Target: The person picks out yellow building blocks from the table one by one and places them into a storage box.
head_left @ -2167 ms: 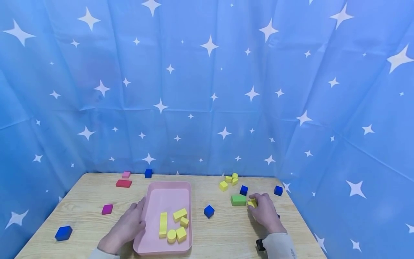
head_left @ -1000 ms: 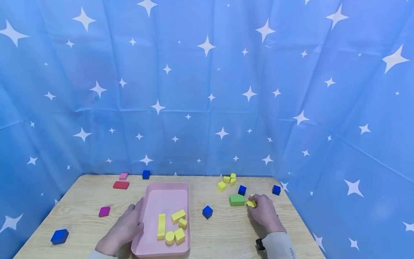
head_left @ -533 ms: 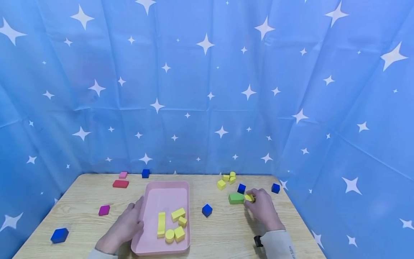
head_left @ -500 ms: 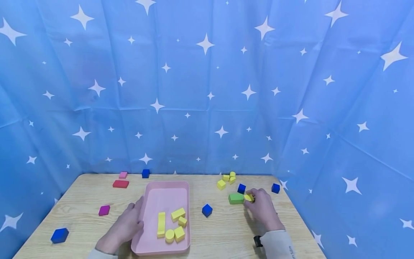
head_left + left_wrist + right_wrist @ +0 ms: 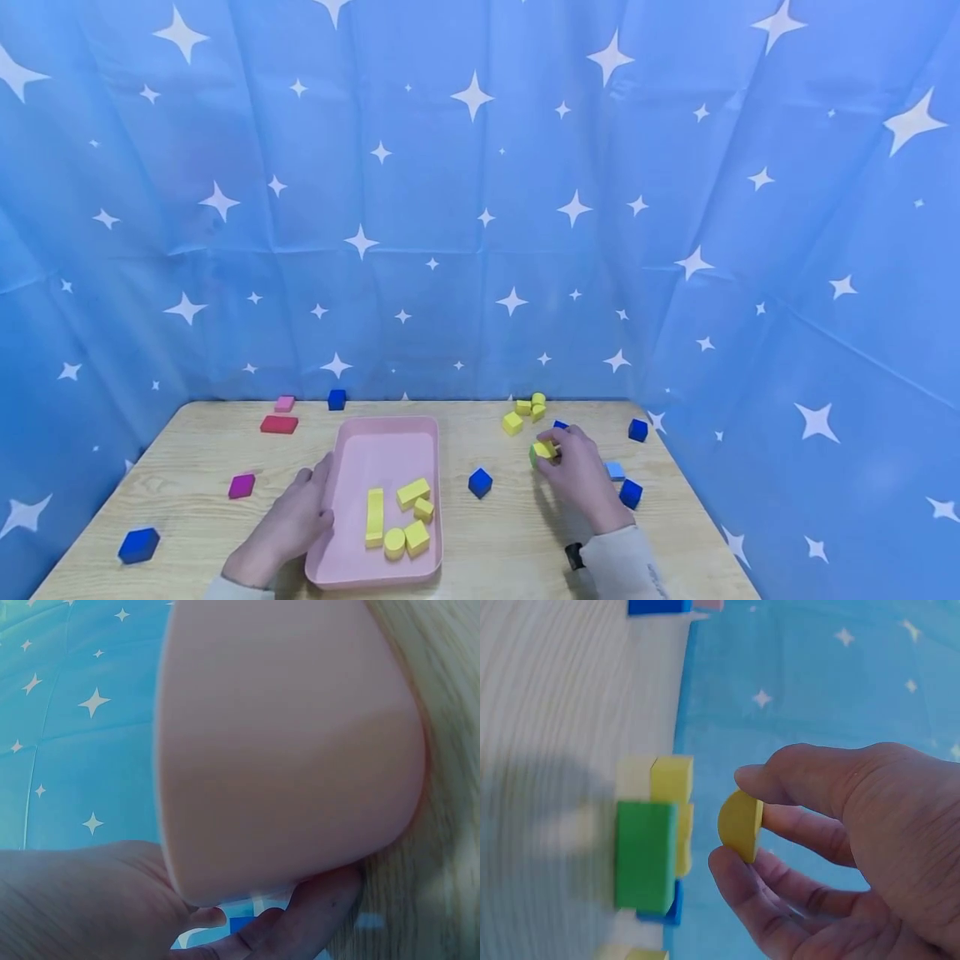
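My right hand [image 5: 581, 475] pinches a yellow half-round block [image 5: 739, 825] between thumb and fingertips, its flat side toward the palm. In the head view the block overlaps the green block [image 5: 533, 456], which is mostly covered. The right wrist view shows the half-round block apart from the green block. My left hand [image 5: 292, 517] holds the left wall of the pink tray [image 5: 367, 446]. Its thumb laps over the rim, and in the left wrist view its fingers [image 5: 322, 900] lie along the outside wall. Several yellow blocks [image 5: 375, 517] lie in the tray's near half.
Several yellow blocks [image 5: 513, 423] cluster at the back right. Blue cubes stand around the table, one [image 5: 480, 483] right of the tray. A light blue block [image 5: 615, 471] is beside my right hand. Red [image 5: 279, 425], pink [image 5: 284, 404] and magenta [image 5: 242, 486] blocks lie left. A starry curtain [image 5: 480, 208] hangs behind.
My right hand has moved left with the yellow half-round block, from beside the green block to in front of it. A light blue block and a blue cube are uncovered. The left hand stays put.
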Available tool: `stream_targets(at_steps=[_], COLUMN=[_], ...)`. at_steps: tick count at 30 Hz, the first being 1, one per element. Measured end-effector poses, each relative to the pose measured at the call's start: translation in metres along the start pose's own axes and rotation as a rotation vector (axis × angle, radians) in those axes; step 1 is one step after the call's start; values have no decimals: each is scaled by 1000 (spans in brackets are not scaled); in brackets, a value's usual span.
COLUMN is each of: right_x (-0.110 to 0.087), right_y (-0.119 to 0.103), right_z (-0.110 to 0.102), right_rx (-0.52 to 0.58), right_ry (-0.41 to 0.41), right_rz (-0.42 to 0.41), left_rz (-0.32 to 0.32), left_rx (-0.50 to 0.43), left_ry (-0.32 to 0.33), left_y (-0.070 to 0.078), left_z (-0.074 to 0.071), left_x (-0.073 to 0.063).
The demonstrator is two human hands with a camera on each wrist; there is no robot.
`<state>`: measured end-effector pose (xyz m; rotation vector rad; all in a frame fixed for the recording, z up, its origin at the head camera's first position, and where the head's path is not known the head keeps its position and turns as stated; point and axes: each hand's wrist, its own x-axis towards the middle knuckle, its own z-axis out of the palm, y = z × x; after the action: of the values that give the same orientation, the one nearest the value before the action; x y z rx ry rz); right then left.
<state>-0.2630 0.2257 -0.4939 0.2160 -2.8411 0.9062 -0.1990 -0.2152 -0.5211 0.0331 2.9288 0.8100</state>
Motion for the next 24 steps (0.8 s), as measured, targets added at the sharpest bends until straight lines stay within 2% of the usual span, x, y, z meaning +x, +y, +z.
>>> stream_targets(at_steps=[6,13,19,24], right_x=[3,10,17,22], right_y=[-27,-56,-78,-96], right_z=[9,29,42,47], right_rx=[34,63,48,36], right_ry=[-14,-88,-156,-189], right_rz=[-83,-151,-175,-206], left_rz=[0,10,0,15], left_rx=[-5,-20,-23,-18], left_ry=[4,11,6,9], left_y=[-1,-2,-3,-3], left_z=[-2,-4,-3,-2], left_x=[-1,-2,-2,-2])
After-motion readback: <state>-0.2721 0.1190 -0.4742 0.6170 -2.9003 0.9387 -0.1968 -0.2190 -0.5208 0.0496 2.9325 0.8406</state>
